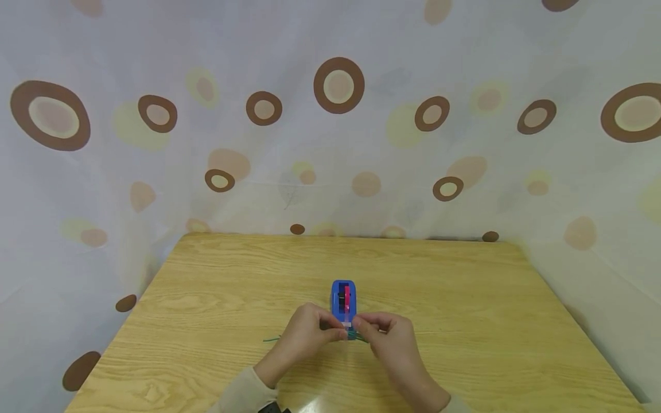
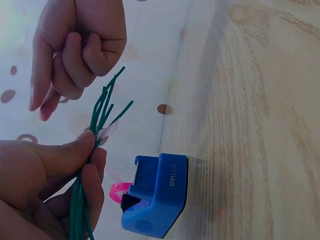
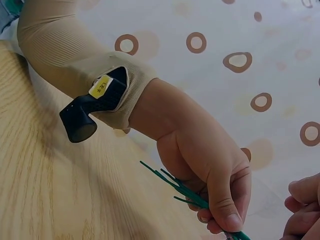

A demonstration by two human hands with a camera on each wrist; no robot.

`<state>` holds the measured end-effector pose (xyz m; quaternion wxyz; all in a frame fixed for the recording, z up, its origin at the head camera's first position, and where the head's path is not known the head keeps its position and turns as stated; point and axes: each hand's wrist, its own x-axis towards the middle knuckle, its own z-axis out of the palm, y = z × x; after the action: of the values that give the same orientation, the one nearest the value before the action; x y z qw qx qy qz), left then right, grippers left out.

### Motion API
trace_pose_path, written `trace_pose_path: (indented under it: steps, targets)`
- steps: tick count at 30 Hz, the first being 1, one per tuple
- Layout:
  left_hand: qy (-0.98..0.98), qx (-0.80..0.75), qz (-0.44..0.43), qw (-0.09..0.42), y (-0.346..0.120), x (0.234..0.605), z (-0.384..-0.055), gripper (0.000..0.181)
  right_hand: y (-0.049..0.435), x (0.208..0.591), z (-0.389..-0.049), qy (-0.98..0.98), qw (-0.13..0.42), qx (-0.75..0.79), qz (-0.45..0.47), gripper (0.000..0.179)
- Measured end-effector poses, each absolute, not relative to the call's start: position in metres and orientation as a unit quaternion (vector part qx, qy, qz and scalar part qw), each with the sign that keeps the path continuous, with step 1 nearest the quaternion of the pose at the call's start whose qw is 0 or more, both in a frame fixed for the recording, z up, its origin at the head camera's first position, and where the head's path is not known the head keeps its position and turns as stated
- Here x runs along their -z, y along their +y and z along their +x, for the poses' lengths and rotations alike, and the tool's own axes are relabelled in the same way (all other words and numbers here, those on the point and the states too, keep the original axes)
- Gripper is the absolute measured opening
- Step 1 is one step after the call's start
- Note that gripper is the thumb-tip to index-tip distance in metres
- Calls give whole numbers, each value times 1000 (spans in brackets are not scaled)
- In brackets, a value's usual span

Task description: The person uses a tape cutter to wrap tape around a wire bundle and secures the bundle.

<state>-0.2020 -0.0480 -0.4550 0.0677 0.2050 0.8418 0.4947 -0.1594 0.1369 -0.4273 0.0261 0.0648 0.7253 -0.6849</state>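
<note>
In the left wrist view my left hand [image 2: 47, 172] pinches a bundle of thin green stems [image 2: 77, 207] between thumb and fingers. A short strip of clear tape [image 2: 108, 131] sticks out from the bundle at the thumb tip, below the loose upper ends. My right hand [image 1: 395, 341] is close beside the bundle in the head view. Three of its fingers are curled, with thumb and index finger extended, tips close together; I cannot tell whether they pinch anything. Just beyond both hands stands a blue tape dispenser [image 2: 155, 192] with a pink roll [image 2: 118, 191].
The wooden table [image 1: 232, 281] runs back to a pale wall covering [image 1: 289, 34] with brown and beige circles. A black wrist camera [image 3: 82, 122] with a yellow label sits at the left sleeve cuff [image 3: 142, 75].
</note>
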Motion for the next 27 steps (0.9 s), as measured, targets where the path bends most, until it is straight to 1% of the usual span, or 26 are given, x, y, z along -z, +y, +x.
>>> trace_pose_path:
  steps: [9, 16, 27]
  targets:
    - [842, -493, 209, 61, -48, 455, -202, 7, 138, 426, -166, 739, 15, 670, 73, 20]
    - [847, -488, 203, 56, -47, 455, -201, 7, 140, 428, -170, 742, 8, 667, 62, 18]
    - [850, -483, 203, 50, -48, 455, -201, 6, 143, 432, -175, 735, 17, 677, 38, 16]
